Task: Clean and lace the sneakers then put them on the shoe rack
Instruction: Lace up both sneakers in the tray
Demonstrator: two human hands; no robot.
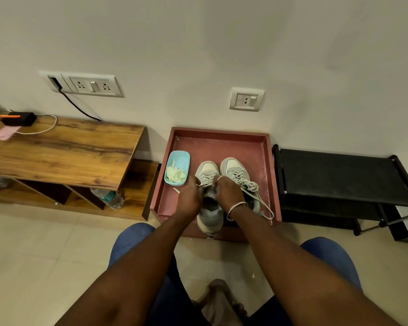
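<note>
Left hand (189, 199) and right hand (229, 193) pinch sneaker (210, 218) laces (209, 180) in tray (221, 132) holding blue tub (186, 158).

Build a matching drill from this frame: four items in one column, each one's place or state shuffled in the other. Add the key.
Items
1. blue container
2. water bottle
3. black shoe rack
4. sneaker beside the container

Places or states
A. on the floor right of the red tray, against the wall
B. left hand and right hand pinch its laces
C. in the tray, left of both sneakers
D. lying on the lower shelf of the wooden table

Pairs: 1-C, 2-D, 3-A, 4-B
</note>
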